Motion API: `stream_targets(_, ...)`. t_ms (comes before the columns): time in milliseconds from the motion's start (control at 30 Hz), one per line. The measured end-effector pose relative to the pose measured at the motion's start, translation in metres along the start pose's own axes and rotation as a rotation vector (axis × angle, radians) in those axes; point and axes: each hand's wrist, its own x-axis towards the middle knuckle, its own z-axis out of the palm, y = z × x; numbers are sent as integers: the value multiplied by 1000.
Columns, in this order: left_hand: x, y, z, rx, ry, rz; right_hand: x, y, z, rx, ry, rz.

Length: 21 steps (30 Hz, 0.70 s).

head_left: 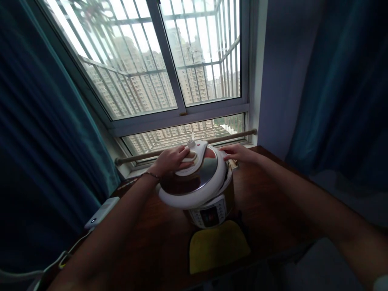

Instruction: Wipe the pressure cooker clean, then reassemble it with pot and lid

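Observation:
A pressure cooker (210,212) with a control panel on its front stands on a dark wooden table (273,202). Its round lid (197,182), white-rimmed with a shiny dark centre, sits tilted on top, lower toward the left. My left hand (171,159) grips the white handle on the lid. My right hand (238,153) rests on the lid's far right rim with its fingers laid flat. A thin bracelet is on my left wrist.
A yellow cloth (216,244) lies in front of the cooker near the table's edge. A white power bank (101,212) with a cable lies at the left. A wooden rod (236,135) runs along the barred window. Dark teal curtains hang on both sides.

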Motion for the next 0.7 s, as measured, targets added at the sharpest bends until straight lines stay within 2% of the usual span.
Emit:
stream_targets(100, 11, -1, 9, -40, 4, 31, -3, 9, -5, -84, -91, -24)
stream_targets(367, 25, 0, 27, -64, 8, 57, -6, 23, -10, -50, 0, -16)
stream_targets(533, 26, 1, 27, -7, -7, 77, -7, 26, -11, -60, 6, -44)
stream_targets(700, 28, -1, 27, -27, -18, 105, -10, 25, -12, -113, 17, -4)
